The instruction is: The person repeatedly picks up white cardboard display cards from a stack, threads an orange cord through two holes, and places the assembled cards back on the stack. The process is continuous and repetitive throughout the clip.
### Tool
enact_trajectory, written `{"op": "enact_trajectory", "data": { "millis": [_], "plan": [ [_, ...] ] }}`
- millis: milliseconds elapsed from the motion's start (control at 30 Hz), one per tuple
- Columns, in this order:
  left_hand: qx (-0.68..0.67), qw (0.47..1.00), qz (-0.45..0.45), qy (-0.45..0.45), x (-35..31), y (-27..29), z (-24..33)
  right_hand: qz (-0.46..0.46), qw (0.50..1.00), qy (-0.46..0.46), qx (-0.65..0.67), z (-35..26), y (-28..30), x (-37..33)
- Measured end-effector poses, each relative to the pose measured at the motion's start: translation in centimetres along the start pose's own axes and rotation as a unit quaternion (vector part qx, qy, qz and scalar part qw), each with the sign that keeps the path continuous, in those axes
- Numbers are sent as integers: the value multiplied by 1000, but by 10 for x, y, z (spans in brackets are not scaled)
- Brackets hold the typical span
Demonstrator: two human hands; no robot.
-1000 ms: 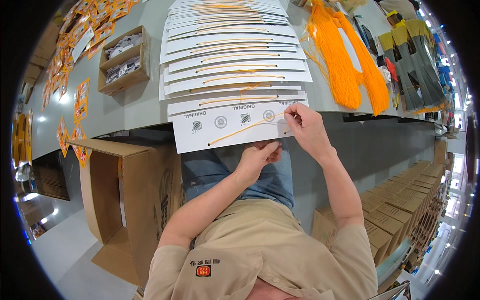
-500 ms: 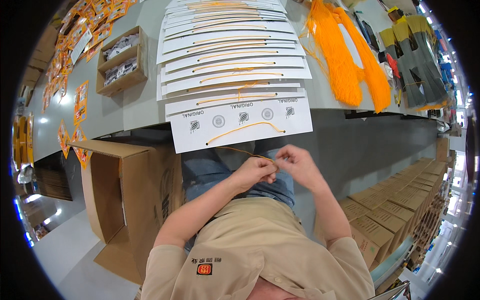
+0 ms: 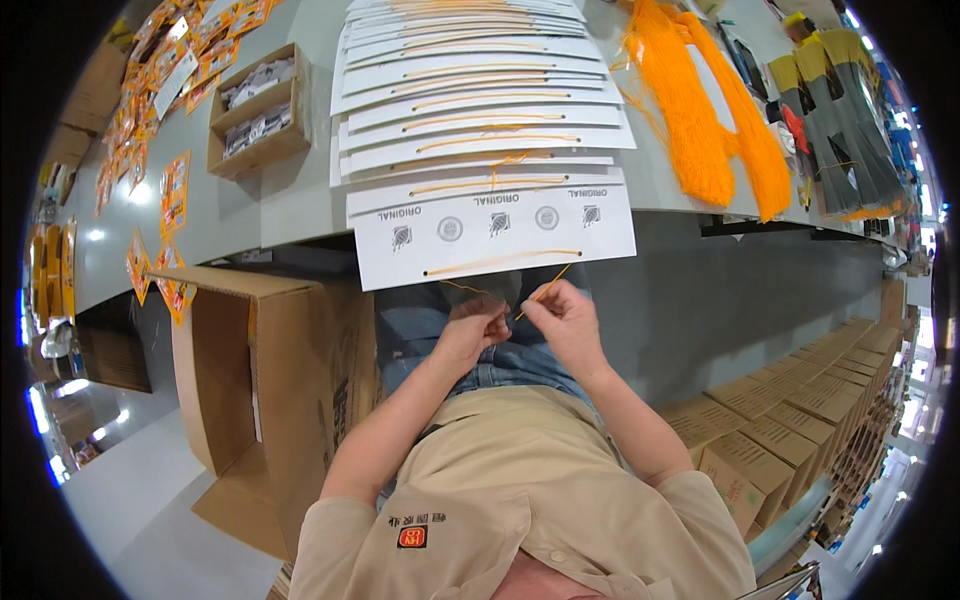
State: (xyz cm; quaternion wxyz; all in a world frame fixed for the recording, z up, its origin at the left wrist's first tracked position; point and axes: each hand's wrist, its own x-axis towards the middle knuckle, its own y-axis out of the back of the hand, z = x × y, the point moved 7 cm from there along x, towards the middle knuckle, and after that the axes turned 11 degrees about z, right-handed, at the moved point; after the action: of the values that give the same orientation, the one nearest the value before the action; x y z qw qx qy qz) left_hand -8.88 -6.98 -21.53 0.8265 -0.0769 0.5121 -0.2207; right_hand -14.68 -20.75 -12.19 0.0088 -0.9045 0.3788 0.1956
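A white printed sheet (image 3: 500, 232) juts over the table's near edge, with an orange cord (image 3: 500, 264) threaded through two holes along its near side. Both cord ends hang below it toward my lap. My right hand (image 3: 565, 322) pinches the end coming from the right hole, its tip sticking out past the fingers. Just beside it, my left hand (image 3: 472, 332) has its fingers closed on the end from the left hole. Behind lies an overlapping row of similar white sheets (image 3: 480, 125), each with an orange cord across it.
Bundles of orange cord (image 3: 680, 110) lie at the right of the table (image 3: 290, 205), near grey-and-yellow bundles (image 3: 840, 120). A divided wooden box (image 3: 260, 112) and orange packets (image 3: 173, 195) are on the left. An open cardboard box (image 3: 290, 380) stands below; stacked cartons (image 3: 780, 430) line the right.
My hands were close together, just below the sheet. Now they are apart, the right hand drawing its cord end taut from the right hole, and the cord across the sheet lies flatter.
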Motion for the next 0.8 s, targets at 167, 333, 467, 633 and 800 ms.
{"op": "enact_trajectory", "data": {
  "millis": [167,333,467,633,800],
  "plan": [
    [168,976,-40,-135,-26,-24,17,-54,970,158,-176,-17,-31,4],
    [292,903,159,-273,-51,-2,74,-64,993,1,-104,-3,-13,17],
    [106,938,94,-317,-38,-16,87,-55,998,-18,15,8,-17,-6],
    [257,926,112,-254,-30,-9,76,-11,991,102,-88,-6,-17,-18],
    [203,936,34,-287,-45,-13,78,-5,959,233,-159,-34,-17,-8]
  ]
}}
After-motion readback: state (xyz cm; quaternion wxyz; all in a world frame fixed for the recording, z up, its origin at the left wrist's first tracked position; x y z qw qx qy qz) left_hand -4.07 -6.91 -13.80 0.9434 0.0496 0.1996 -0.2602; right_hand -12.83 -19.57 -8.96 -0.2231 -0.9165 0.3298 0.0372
